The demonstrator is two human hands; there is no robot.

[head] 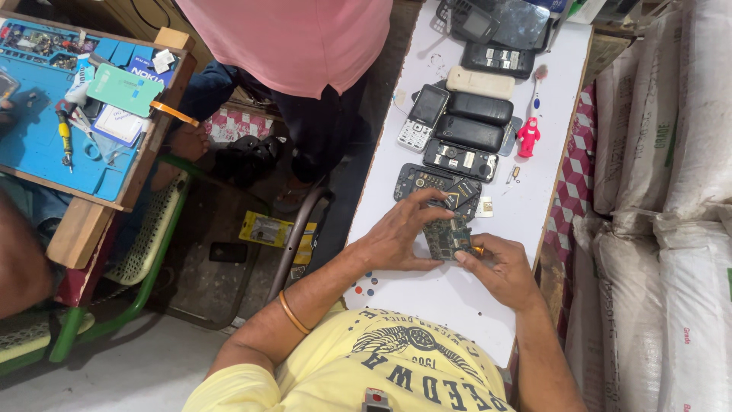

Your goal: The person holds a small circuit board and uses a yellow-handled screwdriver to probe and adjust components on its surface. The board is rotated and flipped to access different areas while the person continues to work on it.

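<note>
Left hand [400, 233] pinching green circuit board [447, 238] at its edge, steadying it flat on white surface [457, 294]. Right hand [503, 267] closing around small screwdriver [476, 249], amber handle tip touching board's right side. Best keeping board braced, tool upright, pressure light. Just beyond board: opened phone shell [427, 181], then row of dark handsets [476, 122]. Right of row: small red figurine [528, 137]. Far left of board: blue work mat [38, 145], another person working there.
</note>
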